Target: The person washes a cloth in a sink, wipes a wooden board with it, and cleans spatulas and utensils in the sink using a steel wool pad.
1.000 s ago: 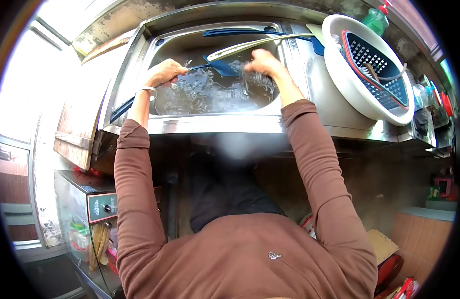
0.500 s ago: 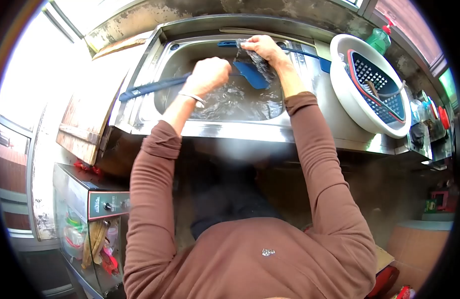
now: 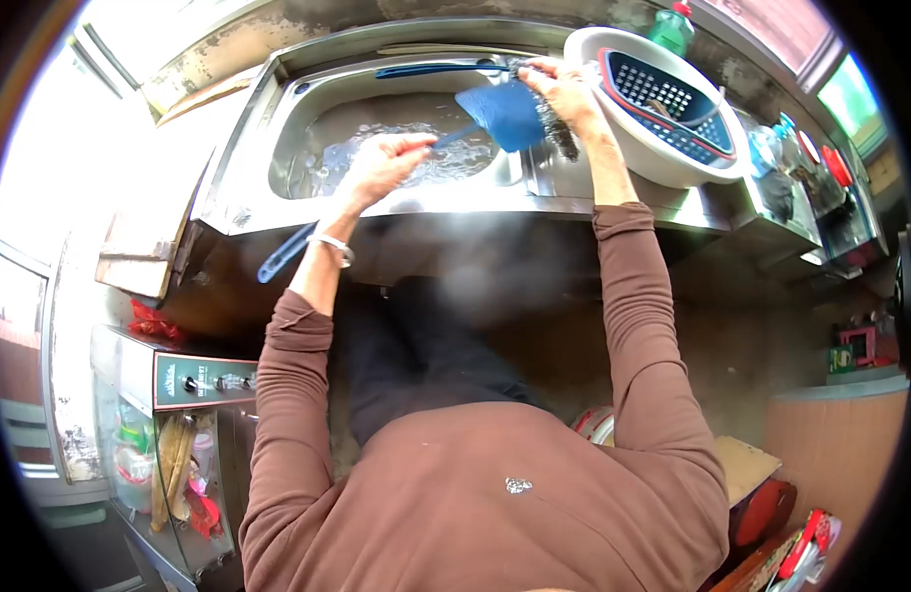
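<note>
My left hand (image 3: 386,168) is closed round the shaft of a blue spatula (image 3: 508,113). Its handle slants down to the left past my wrist, beyond the front rim of the sink. The broad blade is raised over the right side of the metal sink (image 3: 248,210), where the water (image 3: 347,163) is rippled and foamy. Behind the blade, my right hand (image 3: 571,99) grips a dark, shaggy scouring pad (image 3: 556,133) against its right edge; part of the pad is hidden. A second blue long-handled utensil (image 3: 441,70) lies along the back of the sink.
On the right of the counter stands a white basin (image 3: 663,171) with a dark blue perforated basket (image 3: 663,89) in it. Behind it is a green bottle (image 3: 673,32) with a red top. Jars (image 3: 821,183) stand farther right. A glass-sided cabinet (image 3: 169,464) is at lower left.
The spatula has moved up out of the sink and turned, its blade now higher and its handle pointing lower. My right hand and the pad have shifted right relative to the sink.
</note>
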Motion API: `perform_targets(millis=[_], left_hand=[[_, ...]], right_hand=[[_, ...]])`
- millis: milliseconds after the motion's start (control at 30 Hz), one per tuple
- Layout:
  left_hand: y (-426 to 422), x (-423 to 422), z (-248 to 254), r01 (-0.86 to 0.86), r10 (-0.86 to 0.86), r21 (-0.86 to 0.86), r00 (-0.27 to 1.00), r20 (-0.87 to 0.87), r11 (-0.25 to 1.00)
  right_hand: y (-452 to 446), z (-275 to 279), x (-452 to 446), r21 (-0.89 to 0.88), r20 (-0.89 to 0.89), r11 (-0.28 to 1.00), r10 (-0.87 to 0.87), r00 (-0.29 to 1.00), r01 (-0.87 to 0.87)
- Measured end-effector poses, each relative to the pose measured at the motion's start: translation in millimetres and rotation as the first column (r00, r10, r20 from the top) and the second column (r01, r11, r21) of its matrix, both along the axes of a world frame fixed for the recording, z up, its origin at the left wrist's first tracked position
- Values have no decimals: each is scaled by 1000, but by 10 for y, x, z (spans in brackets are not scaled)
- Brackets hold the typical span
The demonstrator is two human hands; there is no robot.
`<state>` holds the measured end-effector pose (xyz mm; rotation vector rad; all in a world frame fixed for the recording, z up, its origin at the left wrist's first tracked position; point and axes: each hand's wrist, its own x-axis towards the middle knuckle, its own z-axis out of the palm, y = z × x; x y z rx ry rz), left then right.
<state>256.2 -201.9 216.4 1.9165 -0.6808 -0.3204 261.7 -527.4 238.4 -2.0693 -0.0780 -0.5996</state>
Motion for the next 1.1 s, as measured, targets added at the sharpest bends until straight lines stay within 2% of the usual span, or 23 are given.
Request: perform_targets(millis=[33,67,100,133,167,200,233,267,333,367,467,500,533,600,633,733,833,867,933,1000,1033,1067,1100], left_hand=[[-147,-28,-226,7,-6,-20,999,48,1000],[-276,-100,-330,15,-11,-38,995,95,999],[-338,-134,-403,-49,21,103,968,251,993],[-384,-204,-401,-118,16,205,898,440,972],[-418,-279,-349,-207,-13,287,791,612,935],[-454,-341,-287,-313,-61,342,653,755,886],[-514,-390,-221,-338,-149,414,596,789,845],[-608,-438,-231,-321,-135,369,566,813,873],[-832,-543,-285,-271,-117,288,509,853,919],[-1023,-337,-620,-246,-17,198,586,810,949],[-1114,-325,-792,-254,168,-43,495,852,966],[-1120,-318,-850,-244,214,-110,457,863,963],[-1114,-335,-832,-244,209,-103,463,861,964],[-1106,-393,-745,-249,204,-92,475,856,964],[-1129,-380,-856,-291,170,-39,438,883,956],[-1132,-382,-725,-211,131,1,609,782,977],[-1109,-341,-688,-162,92,26,679,729,986],[-1104,-343,-715,-150,89,24,701,707,988],[-1119,-339,-798,-162,137,-28,718,682,986],[-1139,-364,-823,-169,200,-111,747,634,979],[-1134,-371,-826,-172,193,-95,746,637,981],[-1127,-374,-831,-174,185,-82,743,643,981],[-1115,-377,-832,-175,177,-68,740,649,982]], right_hand=[[95,58,-157,-55,-42,998,10,999,-12],[119,-137,-102,-16,9,1000,20,1000,-20],[54,-307,-116,-368,-60,925,-124,990,94],[139,-308,-235,-676,-74,720,-277,958,156],[138,-465,-302,-820,82,536,-241,967,203],[83,-555,-331,-772,-17,608,-314,949,188],[69,-582,-319,-790,109,555,-291,950,261],[86,-614,-317,-794,230,507,-258,938,334],[148,-661,-290,-786,200,527,-277,940,323],[173,-663,-292,-784,187,531,-289,939,320],[200,-664,-391,-716,35,668,-255,966,202],[185,-684,-474,-725,133,656,-163,978,209],[279,-597,-660,-639,87,754,-126,988,153],[359,-605,-911,-580,116,810,-15,993,80],[420,-584,-996,-665,113,738,-52,992,115],[484,-437,-1083,-714,37,699,-40,999,54],[437,-483,-736,-738,37,666,-118,992,106],[428,-435,-613,-573,-163,817,-183,969,58],[236,-529,-293,-771,-36,628,-202,979,101],[59,-545,-61,-664,-98,736,-265,959,135],[-117,-687,164,-746,6,623,-343,939,233],[-198,-684,241,-796,29,551,-376,926,249],[-250,-706,275,-805,34,539,-372,927,246]])
